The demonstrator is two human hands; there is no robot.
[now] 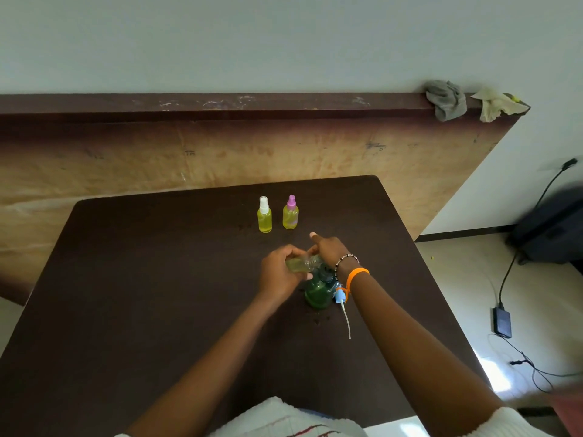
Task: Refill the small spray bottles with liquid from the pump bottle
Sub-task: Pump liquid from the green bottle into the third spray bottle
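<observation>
- Left hand (279, 274) grips a small open bottle (301, 264), tipped sideways with its neck at the pump bottle (318, 291) spout, near the centre of the dark surface (126, 279).
- Right hand (328, 250) rests curled on the pump head, forefinger pointing to 12 o'clock — whether it is pressing cannot be told.
- The small bottle looks light, stiff and likely slick if wet; best held round the body, as here.
- A blue sprayer (340, 296) with its tube lies at 3 o'clock of the pump bottle, easily knocked.
- Two capped bottles (264, 216) stand at 12 o'clock — well apart, open room all round, edges far off.
</observation>
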